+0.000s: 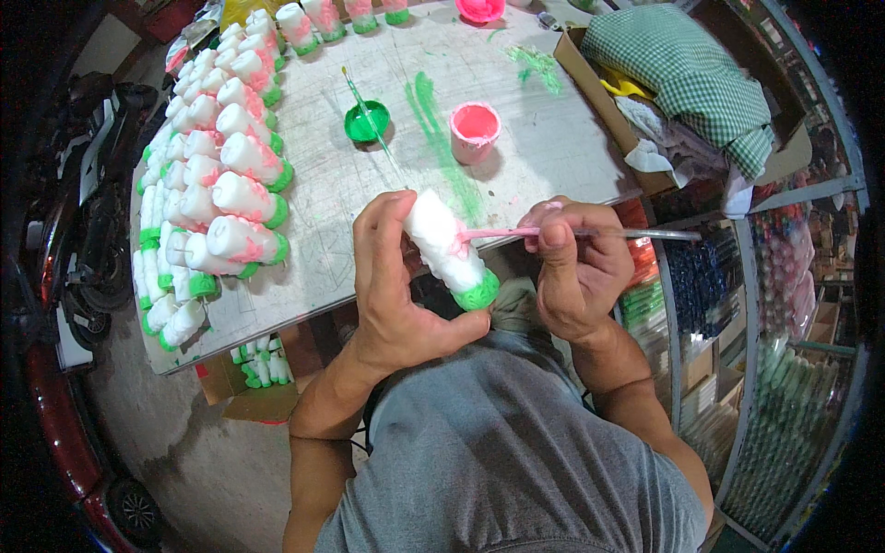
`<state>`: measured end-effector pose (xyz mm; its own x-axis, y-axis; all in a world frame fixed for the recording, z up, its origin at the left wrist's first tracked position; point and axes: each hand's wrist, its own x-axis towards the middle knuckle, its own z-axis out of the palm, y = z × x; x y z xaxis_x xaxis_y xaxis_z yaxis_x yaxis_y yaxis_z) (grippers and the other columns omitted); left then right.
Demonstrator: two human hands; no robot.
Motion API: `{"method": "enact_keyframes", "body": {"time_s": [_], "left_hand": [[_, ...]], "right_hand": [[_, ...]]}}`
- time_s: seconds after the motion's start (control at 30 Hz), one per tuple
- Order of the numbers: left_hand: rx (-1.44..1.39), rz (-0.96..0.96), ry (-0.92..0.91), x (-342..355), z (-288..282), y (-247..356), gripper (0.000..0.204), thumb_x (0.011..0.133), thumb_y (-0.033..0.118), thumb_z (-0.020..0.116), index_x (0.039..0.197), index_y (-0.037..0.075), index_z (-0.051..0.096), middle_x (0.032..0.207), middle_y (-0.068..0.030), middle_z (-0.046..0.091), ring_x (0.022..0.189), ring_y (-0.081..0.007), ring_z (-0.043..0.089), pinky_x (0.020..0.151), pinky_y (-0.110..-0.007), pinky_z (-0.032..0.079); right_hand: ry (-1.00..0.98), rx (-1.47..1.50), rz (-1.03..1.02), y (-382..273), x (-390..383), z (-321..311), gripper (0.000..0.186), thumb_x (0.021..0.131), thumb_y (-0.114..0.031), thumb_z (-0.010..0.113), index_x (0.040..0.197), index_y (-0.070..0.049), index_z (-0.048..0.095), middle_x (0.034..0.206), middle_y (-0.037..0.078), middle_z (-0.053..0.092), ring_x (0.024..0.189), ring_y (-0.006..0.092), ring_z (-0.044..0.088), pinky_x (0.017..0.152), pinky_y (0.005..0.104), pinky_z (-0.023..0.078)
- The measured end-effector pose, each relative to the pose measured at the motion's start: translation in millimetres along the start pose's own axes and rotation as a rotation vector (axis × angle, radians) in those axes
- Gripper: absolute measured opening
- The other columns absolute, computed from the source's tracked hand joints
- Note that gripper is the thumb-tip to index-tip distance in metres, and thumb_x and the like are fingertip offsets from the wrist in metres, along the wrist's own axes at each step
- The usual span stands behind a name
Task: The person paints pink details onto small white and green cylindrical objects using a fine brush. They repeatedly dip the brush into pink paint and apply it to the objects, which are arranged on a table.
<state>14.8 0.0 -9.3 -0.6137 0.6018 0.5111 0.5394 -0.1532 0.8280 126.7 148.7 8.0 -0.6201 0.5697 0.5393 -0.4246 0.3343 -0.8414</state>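
Between the thumb and fingers of my left hand (pixel 387 276) is a white candle (pixel 441 241) with a textured surface and a green base. It tilts, base toward me and to the right. My right hand (pixel 576 263) grips a thin paintbrush (pixel 645 234), its pink tip touching the candle's side, where a little pink paint shows. Just beyond, on the table, stands a small pot of pink paint (pixel 475 134). A green paint dish (pixel 367 123) sits to its left, with another brush (pixel 354 88) lying across it.
Rows of white candles with pink marks and green bases (pixel 241 187) line the table's left side. The white table (pixel 323 212) has green smears. At right is a cardboard box with checked cloth (pixel 673 64). Shelves (pixel 737 369) stand right; a box of candles (pixel 253 387) sits below.
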Motion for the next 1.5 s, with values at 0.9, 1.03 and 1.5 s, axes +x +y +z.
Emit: {"method": "enact_keyframes", "body": {"time_s": [0.9, 1.03, 1.5], "left_hand": [[-0.192, -0.151, -0.117, -2.9, -3.3, -4.7, 0.109, 0.056, 0.007, 0.088, 0.148, -0.001, 0.031, 0.142, -0.0167, 0.035, 0.128, -0.0276, 0.049, 0.096, -0.036, 0.053], [-0.132, -0.041, -0.156, -1.8, -7.0, -4.4, 0.111, 0.053, 0.010, 0.088, 0.148, -0.002, 0.033, 0.141, -0.0196, 0.037, 0.130, -0.0310, 0.047, 0.101, -0.038, 0.049], [-0.189, -0.040, -0.175, -1.3, -9.4, -8.1, 0.113, 0.050, 0.010, 0.088, 0.148, -0.002, 0.034, 0.142, -0.0212, 0.037, 0.131, -0.0322, 0.046, 0.106, -0.039, 0.044]], "right_hand": [[-0.126, -0.093, -0.277, -5.9, 0.6, -9.7, 0.014, 0.096, -0.010, 0.067, 0.099, 0.001, 0.058, 0.086, 0.015, 0.068, 0.078, 0.0255, 0.067, 0.071, 0.0370, 0.055], [-0.121, 0.067, -0.139, -0.3, 10.0, -12.2, 0.014, 0.099, -0.009, 0.063, 0.102, 0.002, 0.055, 0.085, 0.014, 0.066, 0.077, 0.0207, 0.065, 0.071, 0.0334, 0.054], [-0.287, -0.217, -0.423, -6.9, 6.3, -18.2, 0.019, 0.090, -0.005, 0.073, 0.102, 0.001, 0.059, 0.091, 0.015, 0.071, 0.079, 0.0288, 0.069, 0.070, 0.0392, 0.056]]}}
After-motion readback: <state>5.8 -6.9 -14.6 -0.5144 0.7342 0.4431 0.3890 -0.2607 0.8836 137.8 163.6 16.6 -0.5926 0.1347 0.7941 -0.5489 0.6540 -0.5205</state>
